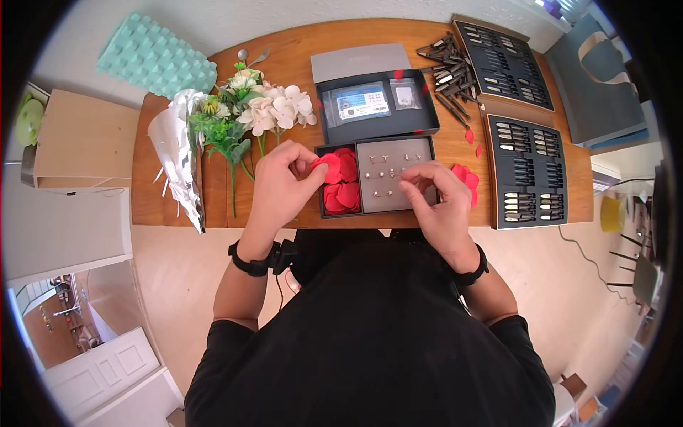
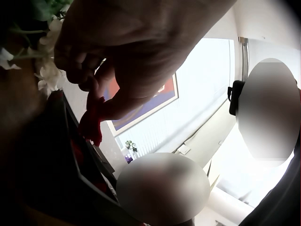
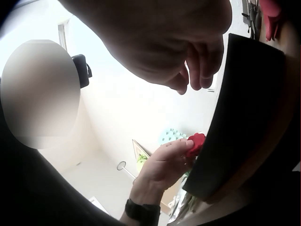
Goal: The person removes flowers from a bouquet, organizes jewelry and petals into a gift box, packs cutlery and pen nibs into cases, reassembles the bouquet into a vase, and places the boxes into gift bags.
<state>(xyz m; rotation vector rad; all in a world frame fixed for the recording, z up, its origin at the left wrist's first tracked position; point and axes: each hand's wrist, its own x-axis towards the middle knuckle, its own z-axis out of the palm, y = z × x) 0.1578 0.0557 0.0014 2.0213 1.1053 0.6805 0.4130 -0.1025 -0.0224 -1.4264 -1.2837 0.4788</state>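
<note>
My left hand (image 1: 284, 178) pinches a red petal (image 2: 92, 128) between thumb and forefinger, at the left side of a black box (image 1: 361, 208). Red artificial flowers (image 1: 343, 198) fill that box's narrow left compartment. The wider right compartment has a grey insert (image 1: 370, 201) bearing several small pieces of jewelry (image 1: 383, 193) in rows. Over this insert's right side hovers my right hand (image 1: 442, 206), its fingers loosely bent. In the right wrist view the fingers (image 3: 205, 77) hang beyond the box edge with nothing visible in them.
Another red flower (image 1: 466, 183) lies right of the box, with loose petals (image 1: 478, 151) beyond. Behind stands an open box (image 1: 413, 126) with bagged cards. Artificial flowers (image 1: 274, 110) and foil wrap (image 1: 181, 153) lie left. Trays of dark, pen-like pieces (image 1: 526, 171) and a loose pile (image 1: 448, 67) occupy the right.
</note>
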